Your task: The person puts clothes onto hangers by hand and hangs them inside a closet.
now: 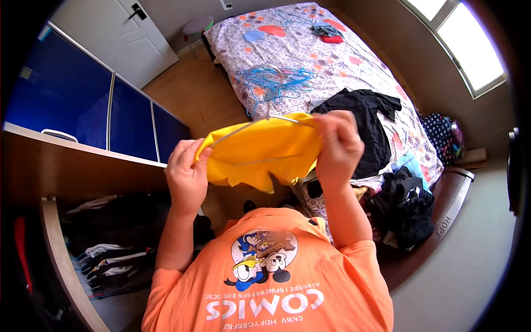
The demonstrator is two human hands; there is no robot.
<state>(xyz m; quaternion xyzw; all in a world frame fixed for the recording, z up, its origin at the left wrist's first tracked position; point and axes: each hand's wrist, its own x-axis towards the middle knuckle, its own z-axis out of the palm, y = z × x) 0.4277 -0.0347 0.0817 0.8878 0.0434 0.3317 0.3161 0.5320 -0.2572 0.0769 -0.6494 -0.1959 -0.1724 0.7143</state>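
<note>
Head view: the left hand (187,172) pinches one end of a yellow garment (260,152), the blurred right hand (340,145) the other, midair before the bed (345,72). A hanger (285,118) lies against the cloth; seemingly they are being matched up, calling for level sides. Blue hangers (282,83) rest near the bed's left edge; the open wardrobe (72,157) holds dark clothes (127,271).

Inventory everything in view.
Garment: one, yellow, centre
Hanger: one, grey, against garment
Bed: one, multicoloured, ahead
Loose hangers: several, blue, on bed
Shirt: one, black, on bed
Small clothes: two-plus, grey and red, on bed
Clothes pile: one, dark, by bed
Stool: one, grey, beside bed
Door: one, white, upper left
Window: one, white, right
Cabinet: one, blue, left
Stored clothes: several, dark, lower left
T-shirt: one, orange, worn
Left hand: one, on garment
Right hand: one, on garment
</note>
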